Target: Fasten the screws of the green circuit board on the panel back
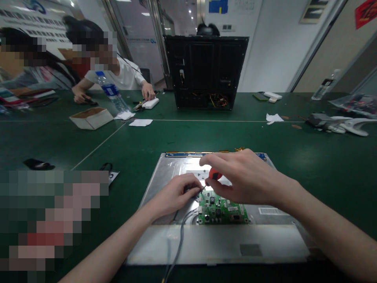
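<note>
A flat silver metal panel (165, 173) lies on the green table in front of me. A green circuit board (220, 210) is mounted near its middle, with grey cables (179, 232) running off toward me. My right hand (244, 177) is closed round a screwdriver with a red-orange handle (213, 173), its tip pointing down at the board's upper left corner. My left hand (176, 192) is pinched shut beside that corner, fingers at the screwdriver's tip; what it pinches is too small to make out.
A black open computer case (206, 70) stands at the table's far side. Two people sit at the far left with a water bottle (112, 92) and a cardboard box (91, 117). Paper scraps, a white part (353, 125) and another bottle (325, 85) lie to the right.
</note>
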Demonstrator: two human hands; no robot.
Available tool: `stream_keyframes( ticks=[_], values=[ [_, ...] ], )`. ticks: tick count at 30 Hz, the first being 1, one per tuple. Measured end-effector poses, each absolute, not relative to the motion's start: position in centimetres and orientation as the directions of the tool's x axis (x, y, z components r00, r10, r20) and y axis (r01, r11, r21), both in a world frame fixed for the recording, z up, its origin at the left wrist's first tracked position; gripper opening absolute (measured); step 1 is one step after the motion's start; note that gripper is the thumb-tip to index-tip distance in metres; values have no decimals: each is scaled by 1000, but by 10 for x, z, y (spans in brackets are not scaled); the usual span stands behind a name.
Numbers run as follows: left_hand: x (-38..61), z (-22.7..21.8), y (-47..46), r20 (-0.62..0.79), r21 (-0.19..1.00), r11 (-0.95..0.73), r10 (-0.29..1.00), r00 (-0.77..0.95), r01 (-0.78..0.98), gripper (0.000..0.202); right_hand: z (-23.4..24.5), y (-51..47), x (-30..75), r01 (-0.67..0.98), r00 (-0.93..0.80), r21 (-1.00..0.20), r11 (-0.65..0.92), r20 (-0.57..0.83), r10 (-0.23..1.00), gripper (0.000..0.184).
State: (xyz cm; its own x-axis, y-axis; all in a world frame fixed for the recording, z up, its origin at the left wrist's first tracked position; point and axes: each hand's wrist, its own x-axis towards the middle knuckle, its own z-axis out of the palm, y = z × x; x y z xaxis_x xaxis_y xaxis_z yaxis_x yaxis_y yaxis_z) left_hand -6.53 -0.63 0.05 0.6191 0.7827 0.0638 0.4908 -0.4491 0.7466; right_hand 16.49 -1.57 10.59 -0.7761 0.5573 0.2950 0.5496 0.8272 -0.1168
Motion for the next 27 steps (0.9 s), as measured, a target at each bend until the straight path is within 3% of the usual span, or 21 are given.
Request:
stream_keyframes(
  ticks=[13, 27],
  values=[
    [-65, 2, -6, 66, 741, -444, 794, 604, 503, 16, 104, -13, 167, 545, -792, -57, 836, 291, 536, 15],
    [-66, 2, -6, 47, 751, -429, 793, 608, 502, 13, 105, -13, 165, 503, -801, -100, 859, 319, 506, 16]
  ],
)
